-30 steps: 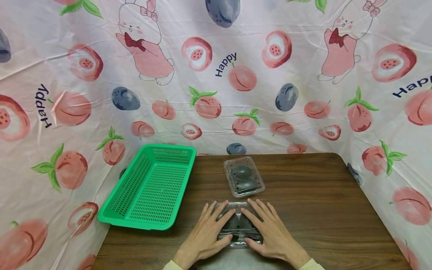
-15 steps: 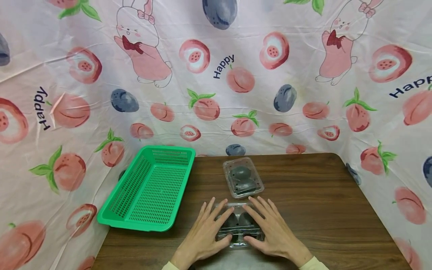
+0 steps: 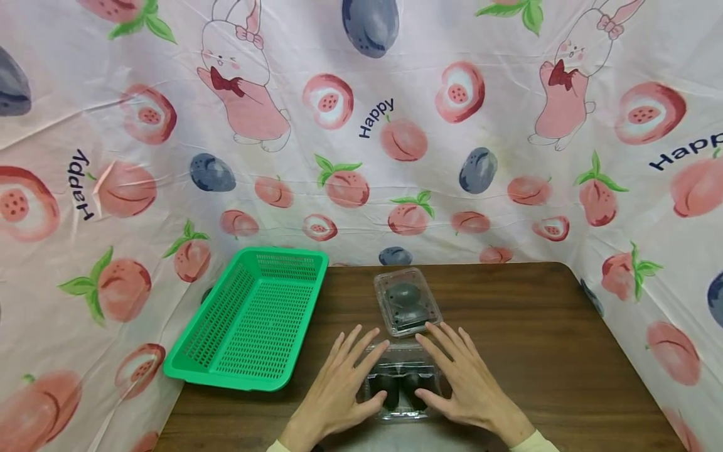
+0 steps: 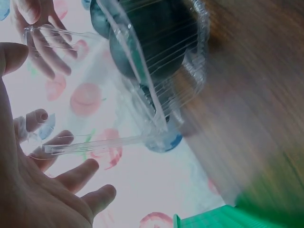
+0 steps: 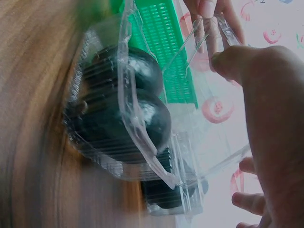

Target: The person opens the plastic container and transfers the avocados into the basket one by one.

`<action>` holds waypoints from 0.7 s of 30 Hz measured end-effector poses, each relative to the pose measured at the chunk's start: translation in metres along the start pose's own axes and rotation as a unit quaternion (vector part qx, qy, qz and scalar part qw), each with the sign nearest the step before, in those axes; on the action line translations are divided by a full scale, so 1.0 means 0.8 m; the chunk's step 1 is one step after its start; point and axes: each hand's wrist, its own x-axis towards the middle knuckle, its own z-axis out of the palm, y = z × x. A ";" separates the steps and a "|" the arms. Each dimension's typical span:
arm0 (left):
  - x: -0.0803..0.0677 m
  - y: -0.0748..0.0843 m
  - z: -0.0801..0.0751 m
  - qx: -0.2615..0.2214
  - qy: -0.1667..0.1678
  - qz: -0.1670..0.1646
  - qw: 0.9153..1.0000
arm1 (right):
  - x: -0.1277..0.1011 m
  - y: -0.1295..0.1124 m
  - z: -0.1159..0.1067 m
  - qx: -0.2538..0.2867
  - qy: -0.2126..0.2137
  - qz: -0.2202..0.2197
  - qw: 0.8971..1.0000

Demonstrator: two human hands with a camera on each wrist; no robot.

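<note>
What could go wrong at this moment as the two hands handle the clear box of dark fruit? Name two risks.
1. The left hand and right hand touch the near clear box only at its sides with fairly straight fingers, so the smooth plastic might slip from the grip.
2. The second clear box lies just beyond the fingertips; a push forward could knock it.

Wooden table (image 3: pixel 525 326): basket (image 3: pixel 254 317), two clamshells (image 3: pixel 400 382)
</note>
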 end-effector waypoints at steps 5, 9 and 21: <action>-0.002 -0.005 -0.005 0.017 0.023 0.008 1.000 | -0.002 0.001 -0.005 -0.006 0.004 0.014 1.000; -0.002 -0.007 -0.008 0.018 0.035 0.014 0.999 | -0.002 0.006 -0.008 -0.006 0.008 0.018 1.000; -0.001 -0.017 -0.012 -0.005 0.057 0.013 0.998 | -0.009 0.020 -0.019 -0.005 0.002 0.046 0.999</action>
